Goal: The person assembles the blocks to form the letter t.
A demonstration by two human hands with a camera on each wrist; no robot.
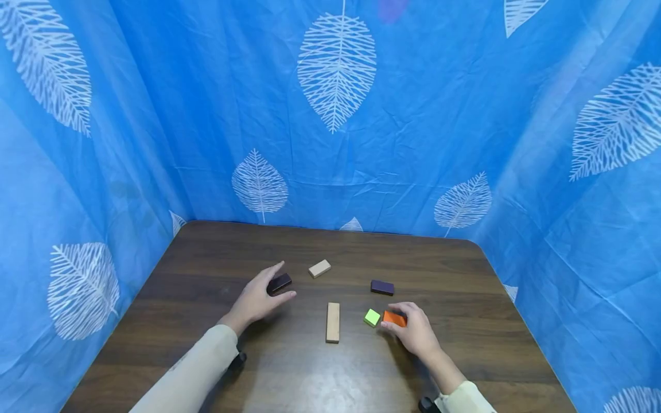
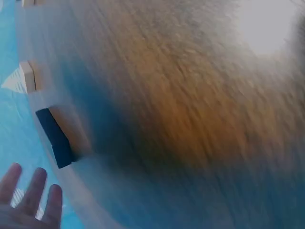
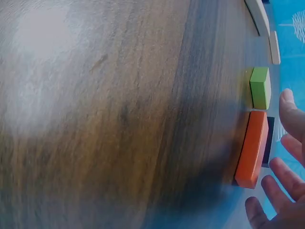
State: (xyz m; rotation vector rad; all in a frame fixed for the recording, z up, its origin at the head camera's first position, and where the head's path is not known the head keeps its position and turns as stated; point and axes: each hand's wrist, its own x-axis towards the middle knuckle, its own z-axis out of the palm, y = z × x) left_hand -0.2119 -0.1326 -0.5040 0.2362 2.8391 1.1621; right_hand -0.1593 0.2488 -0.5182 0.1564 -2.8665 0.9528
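In the head view my left hand (image 1: 256, 299) is held around a black block (image 1: 279, 284), thumb and fingers spread apart. The left wrist view shows a gap between the fingertips (image 2: 56, 191) and that black block (image 2: 55, 138). On the right, my right hand (image 1: 413, 330) is over an orange block (image 1: 395, 319), partly covering it. From the right wrist, the fingers look loosely bent beside the orange block (image 3: 252, 149), with none curled round it. A small green block (image 1: 372, 318) lies just left of the orange one.
A long pale wooden block (image 1: 333, 323) lies between the hands. Farther back are a shorter pale block (image 1: 319, 268) and a dark purple block (image 1: 382, 287). The brown table (image 1: 232, 246) meets a blue leaf-patterned curtain (image 1: 361, 172) at the back and sides.
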